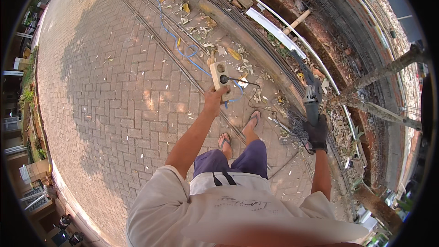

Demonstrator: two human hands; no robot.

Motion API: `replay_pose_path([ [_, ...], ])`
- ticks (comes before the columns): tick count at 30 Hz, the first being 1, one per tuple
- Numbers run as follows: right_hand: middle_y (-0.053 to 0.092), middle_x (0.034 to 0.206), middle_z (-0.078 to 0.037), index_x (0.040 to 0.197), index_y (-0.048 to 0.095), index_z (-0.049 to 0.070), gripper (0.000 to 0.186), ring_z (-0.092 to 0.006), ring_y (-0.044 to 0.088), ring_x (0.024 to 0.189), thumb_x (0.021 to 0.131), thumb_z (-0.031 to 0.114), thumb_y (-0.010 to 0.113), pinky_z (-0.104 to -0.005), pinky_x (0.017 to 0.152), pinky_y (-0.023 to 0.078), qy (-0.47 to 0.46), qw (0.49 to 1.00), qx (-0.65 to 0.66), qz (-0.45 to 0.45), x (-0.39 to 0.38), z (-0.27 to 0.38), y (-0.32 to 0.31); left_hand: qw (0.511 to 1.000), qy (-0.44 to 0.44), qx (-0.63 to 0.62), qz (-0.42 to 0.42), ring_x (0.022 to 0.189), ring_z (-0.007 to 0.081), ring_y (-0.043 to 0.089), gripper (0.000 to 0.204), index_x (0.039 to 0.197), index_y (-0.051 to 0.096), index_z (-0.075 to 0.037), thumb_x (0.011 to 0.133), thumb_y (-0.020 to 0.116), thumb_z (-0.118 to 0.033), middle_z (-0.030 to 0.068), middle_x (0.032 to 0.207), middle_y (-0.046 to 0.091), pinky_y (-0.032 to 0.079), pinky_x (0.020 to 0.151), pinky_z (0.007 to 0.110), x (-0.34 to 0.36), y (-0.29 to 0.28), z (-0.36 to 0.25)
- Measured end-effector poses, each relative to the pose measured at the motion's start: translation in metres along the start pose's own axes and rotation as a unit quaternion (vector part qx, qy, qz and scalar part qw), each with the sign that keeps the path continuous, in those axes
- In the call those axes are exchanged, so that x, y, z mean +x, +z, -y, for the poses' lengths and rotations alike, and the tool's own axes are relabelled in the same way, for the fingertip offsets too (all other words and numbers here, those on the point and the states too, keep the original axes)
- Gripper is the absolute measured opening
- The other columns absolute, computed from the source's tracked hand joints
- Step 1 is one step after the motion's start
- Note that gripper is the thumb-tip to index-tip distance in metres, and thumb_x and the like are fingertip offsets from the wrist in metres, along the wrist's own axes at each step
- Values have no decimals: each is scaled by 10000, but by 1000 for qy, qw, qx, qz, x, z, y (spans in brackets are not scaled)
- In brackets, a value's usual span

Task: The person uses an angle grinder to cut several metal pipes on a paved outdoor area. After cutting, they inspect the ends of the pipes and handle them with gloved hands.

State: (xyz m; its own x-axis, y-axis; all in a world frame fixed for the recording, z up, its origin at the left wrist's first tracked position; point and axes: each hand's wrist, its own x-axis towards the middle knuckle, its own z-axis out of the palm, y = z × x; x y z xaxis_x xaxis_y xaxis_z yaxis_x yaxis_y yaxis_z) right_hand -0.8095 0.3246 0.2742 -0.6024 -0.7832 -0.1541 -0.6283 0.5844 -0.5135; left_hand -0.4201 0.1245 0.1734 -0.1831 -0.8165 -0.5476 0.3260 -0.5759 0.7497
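Observation:
My bare left hand (214, 100) grips the near end of a pale power strip (215, 72), held up in front of me. A black plug (223, 79) sits in one of its sockets, and a dark cord trails from it to the right. A blue cable (186, 56) runs from the strip away across the paving. On my right, my right hand (316, 133), in a dark glove, is closed round the body of a grey angle grinder (313, 97). The grinder's head points away from me, over the steel rods.
Long thin steel rods (157, 41) lie across the brick paving (123, 91). To the right run a kerb (238, 20), dry leaves, a white strip (274, 29) and a trench. Tree trunks (379, 73) lean in from the right. Tangled wire (297, 128) lies beside my right hand.

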Motion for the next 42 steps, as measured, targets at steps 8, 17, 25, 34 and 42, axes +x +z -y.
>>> replay_pose_path([
  [8,682,1071,-260,1112,644,-4,548,-456,658,1020,702,342,759,-536,888,522,-50,979,-92,176,191,10,218,977,-163,-86,-105,922,183,654,306,1171,601,-94,890,709,-150,31,1026,665,492,643,371,-17,-32,82],
  [17,546,1297,-267,1173,602,43,561,-471,551,1197,723,339,757,-613,995,412,-128,933,-266,206,353,-51,546,946,-230,39,-224,766,98,613,289,1100,619,-148,853,770,-160,-25,894,641,442,514,270,172,-75,152],
  [25,376,1508,-261,1315,493,45,635,-503,414,1351,811,310,775,-677,1102,306,-178,941,-231,171,412,-97,682,929,-258,22,-265,730,61,583,210,1048,647,-130,882,767,-173,-30,876,638,456,548,247,302,-117,179],
  [34,355,1499,-269,1381,442,73,692,-515,381,1368,826,310,780,-645,1140,281,-144,947,-228,173,415,-113,718,933,-290,-72,-201,885,108,587,399,1270,627,-25,994,655,-311,9,1027,643,479,704,275,314,-120,179],
  [42,672,1114,-116,1265,578,26,532,-202,654,976,876,320,791,-370,873,532,-8,904,243,352,322,-18,642,938,-321,-26,-131,924,129,617,599,1421,545,-9,1028,623,-454,40,1093,651,523,744,303,316,-136,208],
])
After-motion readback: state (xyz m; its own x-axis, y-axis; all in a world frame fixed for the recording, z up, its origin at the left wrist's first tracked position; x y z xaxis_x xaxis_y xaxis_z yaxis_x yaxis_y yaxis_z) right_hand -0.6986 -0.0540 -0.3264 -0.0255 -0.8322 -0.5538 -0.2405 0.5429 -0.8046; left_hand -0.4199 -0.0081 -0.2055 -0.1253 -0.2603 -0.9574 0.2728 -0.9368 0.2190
